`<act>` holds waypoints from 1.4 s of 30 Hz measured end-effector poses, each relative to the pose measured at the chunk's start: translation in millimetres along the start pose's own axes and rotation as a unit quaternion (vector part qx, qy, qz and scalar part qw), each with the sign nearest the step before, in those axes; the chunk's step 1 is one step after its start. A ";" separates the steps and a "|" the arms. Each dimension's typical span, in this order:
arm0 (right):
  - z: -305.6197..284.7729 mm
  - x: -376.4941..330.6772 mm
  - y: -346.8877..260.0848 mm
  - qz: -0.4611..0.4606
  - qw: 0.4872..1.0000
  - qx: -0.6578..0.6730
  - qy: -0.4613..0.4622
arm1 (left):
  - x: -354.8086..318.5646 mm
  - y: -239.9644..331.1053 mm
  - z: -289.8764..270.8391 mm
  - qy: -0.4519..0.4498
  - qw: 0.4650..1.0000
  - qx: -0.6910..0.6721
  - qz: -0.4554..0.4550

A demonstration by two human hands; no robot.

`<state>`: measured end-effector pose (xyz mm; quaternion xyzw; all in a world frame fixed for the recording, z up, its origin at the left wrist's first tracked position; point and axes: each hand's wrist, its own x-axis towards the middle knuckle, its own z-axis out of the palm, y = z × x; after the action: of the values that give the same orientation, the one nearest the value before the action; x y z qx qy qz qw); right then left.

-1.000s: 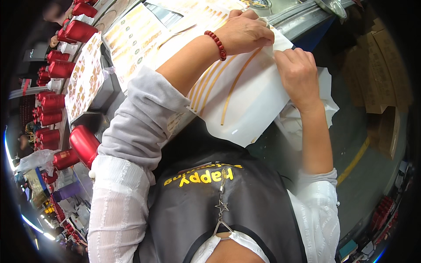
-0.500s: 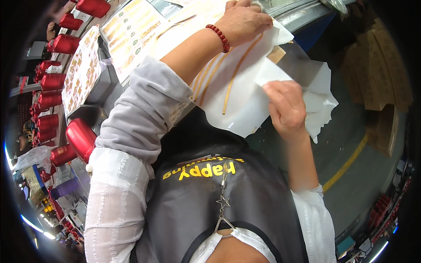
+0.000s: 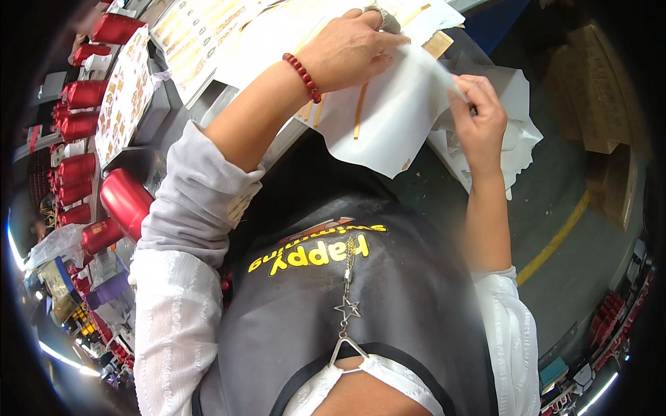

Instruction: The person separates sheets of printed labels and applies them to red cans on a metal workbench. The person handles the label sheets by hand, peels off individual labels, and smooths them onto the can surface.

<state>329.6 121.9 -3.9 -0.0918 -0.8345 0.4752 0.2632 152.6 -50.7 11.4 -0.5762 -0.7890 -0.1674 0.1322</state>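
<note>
Over the worktable, my left hand (image 3: 350, 52), with a red bead bracelet at the wrist, bends its fingers against a small grey wad (image 3: 387, 21), perhaps cloth. That hand rests over a white sheet (image 3: 388, 132) bearing narrow gold strips (image 3: 361, 111); the sheet's near edge hangs past the table. To the right, my right hand (image 3: 480, 114) is closed in a pinch on a white backing sheet (image 3: 436, 68), whose raised edge is smeared by motion. Crumpled white paper (image 3: 517, 114) hangs behind and below the right hand.
Printed sheets (image 3: 198, 45) lie stacked at the far left of the table, beside another patterned sheet (image 3: 125, 97). Red canisters (image 3: 126, 201) line the left side. Cardboard boxes (image 3: 603, 90) stand on the floor at right, near a yellow floor line (image 3: 555, 239).
My right hand has moved up and to the right, pulling the backing sheet's edge with it. My left hand has shifted left and slightly down. The strip-bearing sheet's hanging edge sits higher.
</note>
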 end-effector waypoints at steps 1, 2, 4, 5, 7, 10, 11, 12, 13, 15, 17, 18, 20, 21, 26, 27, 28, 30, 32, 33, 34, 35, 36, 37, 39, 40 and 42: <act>1.2 -6.0 -4.2 -0.075 0.997 -0.033 0.002 | 0.3 0.1 -2.4 -0.020 0.999 -0.027 0.017; 2.5 -11.8 -8.4 -0.150 0.986 -0.066 0.005 | 1.6 -1.4 -5.9 -0.040 0.997 -0.054 0.035; 5.7 -23.9 -17.4 -0.210 0.972 -0.100 -0.017 | 0.2 -1.1 -9.6 -0.054 0.994 -0.085 0.050; 5.7 -30.9 -22.8 -0.220 0.970 -0.101 -0.034 | -0.8 -1.4 -8.4 -0.048 0.994 -0.091 0.049; 8.2 -42.2 -31.1 -0.240 0.966 -0.083 -0.046 | -1.7 -2.1 -4.9 -0.028 0.993 -0.098 0.054; -4.7 -56.6 -29.9 -0.223 0.972 -0.025 -0.073 | -2.6 -2.7 -1.7 -0.012 0.993 -0.105 0.056; -13.2 -60.1 -30.8 -0.211 0.973 -0.020 -0.089 | -3.2 -3.8 -1.9 -0.022 0.993 -0.108 0.050; -20.0 -63.8 -38.2 -0.191 0.977 0.000 -0.099 | -3.5 -4.4 -1.8 -0.032 0.992 -0.112 0.044; -25.1 -68.7 -39.3 -0.179 0.978 0.028 -0.106 | -4.4 -5.1 -0.3 -0.020 0.992 -0.114 0.051; -34.6 -77.3 -35.5 -0.149 0.979 0.083 -0.109 | -5.9 -5.4 2.1 0.002 0.991 -0.117 0.064; -40.6 -89.6 -23.2 -0.111 0.979 0.137 -0.104 | -6.9 -5.6 2.1 -0.015 0.993 -0.104 0.055; -43.4 -95.3 -17.7 -0.095 0.976 0.170 -0.100 | -6.7 -5.9 2.1 -0.023 0.994 -0.098 0.052; -49.1 -106.4 -1.1 -0.061 0.965 0.239 -0.095 | -6.9 -6.4 5.1 -0.005 0.993 -0.104 0.061; -51.5 -107.7 6.3 -0.058 0.961 0.248 -0.109 | -6.7 -5.0 5.4 0.006 0.992 -0.107 0.069; -57.1 -125.0 18.4 0.061 0.862 0.504 -0.006 | -6.1 -0.7 -3.0 -0.066 0.994 -0.084 0.014; -62.0 -128.5 23.8 0.093 0.847 0.522 0.020 | -6.1 0.8 -4.7 -0.088 0.993 -0.075 -0.004; -68.5 -131.6 31.4 0.123 0.832 0.539 0.046 | -5.8 0.3 -3.3 -0.079 0.994 -0.070 0.001; -87.5 -132.7 56.7 0.163 0.812 0.551 0.096 | -9.3 -2.6 2.5 -0.059 0.997 -0.057 0.006; -105.3 -119.7 73.6 0.203 0.783 0.569 0.148 | -16.0 -5.2 16.7 0.017 1.000 0.017 0.008; -114.5 -109.1 86.2 0.181 0.765 0.603 0.136 | -15.3 -7.5 21.5 0.057 0.997 0.055 0.013; -122.8 -96.0 98.9 0.188 0.764 0.596 0.162 | -11.7 -6.7 13.7 0.032 0.998 0.044 0.005; -128.8 -82.9 113.6 0.194 0.762 0.589 0.185 | -14.5 -3.0 5.5 0.007 0.999 0.036 -0.006; -137.0 -67.0 134.6 0.197 0.760 0.584 0.207 | -14.4 0.9 -5.1 -0.016 0.999 0.030 -0.015; -155.7 -55.9 174.8 0.200 0.745 0.609 0.185 | -14.0 3.1 -7.0 0.013 1.000 0.009 -0.001; -186.8 -34.6 253.9 0.284 0.750 0.532 0.271 | -8.3 15.0 -22.3 -0.011 0.999 -0.043 -0.010; -189.6 -20.0 273.3 0.331 0.745 0.490 0.307 | -13.0 23.9 -34.7 -0.049 0.997 -0.051 -0.032; -169.1 7.4 274.8 0.479 0.727 0.376 0.316 | -36.5 34.6 -49.7 -0.006 0.996 -0.070 -0.050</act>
<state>385.8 396.9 -163.2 -0.5176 -0.3011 0.7566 0.2626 197.4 -93.3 45.8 -0.5447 -0.8041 -0.2250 0.0781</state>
